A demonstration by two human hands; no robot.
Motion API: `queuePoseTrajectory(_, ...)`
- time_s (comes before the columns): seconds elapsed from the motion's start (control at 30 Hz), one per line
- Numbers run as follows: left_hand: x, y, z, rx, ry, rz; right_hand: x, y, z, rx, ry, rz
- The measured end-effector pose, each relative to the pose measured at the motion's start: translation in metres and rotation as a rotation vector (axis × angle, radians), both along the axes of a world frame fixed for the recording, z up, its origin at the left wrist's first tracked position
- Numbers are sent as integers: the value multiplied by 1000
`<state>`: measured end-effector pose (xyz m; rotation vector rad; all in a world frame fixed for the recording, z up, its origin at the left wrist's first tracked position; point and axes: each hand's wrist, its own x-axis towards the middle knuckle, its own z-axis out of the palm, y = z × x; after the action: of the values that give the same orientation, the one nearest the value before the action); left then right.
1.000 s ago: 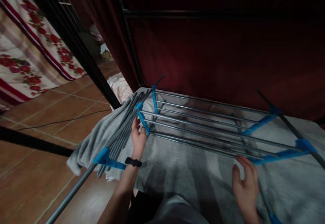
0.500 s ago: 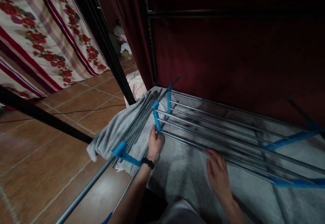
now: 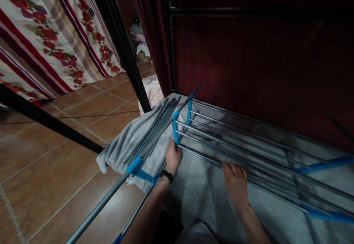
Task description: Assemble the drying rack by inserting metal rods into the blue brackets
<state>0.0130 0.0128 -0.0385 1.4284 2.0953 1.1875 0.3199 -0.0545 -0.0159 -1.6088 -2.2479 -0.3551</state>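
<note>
A rack of grey metal tubes and blue plastic brackets lies across the grey blanket (image 3: pixel 201 196) in front of me. My left hand (image 3: pixel 173 157), with a black band at the wrist, is closed at the lower end of a blue bracket (image 3: pixel 175 131); its fingertips are partly hidden. Farther right, my right hand (image 3: pixel 235 179) curls its fingers over the front metal tube (image 3: pixel 201 157), thumb side out of sight. Another blue bracket (image 3: pixel 189 111) holds the rear tubes. Left of my left hand, several loose grey tubes (image 3: pixel 155 131) lie bundled on the blanket.
Black metal posts (image 3: pixel 124 48) frame the area on the left. A dark red curtain (image 3: pixel 249 70) hangs behind the rack. Beyond are a tiled floor (image 3: pixel 69 155) with a thin cable (image 3: pixel 91 116) and a floral curtain (image 3: pixel 55 33). A long tube with a blue joint (image 3: pixel 135 165) slants toward me.
The view has shifted slightly, so the scene sits a little further right. Both hands keep their places on the rack, the right one a little nearer the left along the tube.
</note>
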Motion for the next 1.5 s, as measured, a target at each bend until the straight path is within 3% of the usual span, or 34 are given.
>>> queuePoseTrajectory(0.33,12,-2,-1,8,53,95,2,3,16,52,41,-38)
queuePoseTrajectory(0.5,13,-3,1,74,-19,80,3,4,14,53,66,-17)
queuePoseTrajectory(0.8,14,-5,8,47,-97,74,7,5,14,80,43,-17)
queuePoseTrajectory(1.5,10,-2,5,95,-125,73,10,7,15,48,9,-17)
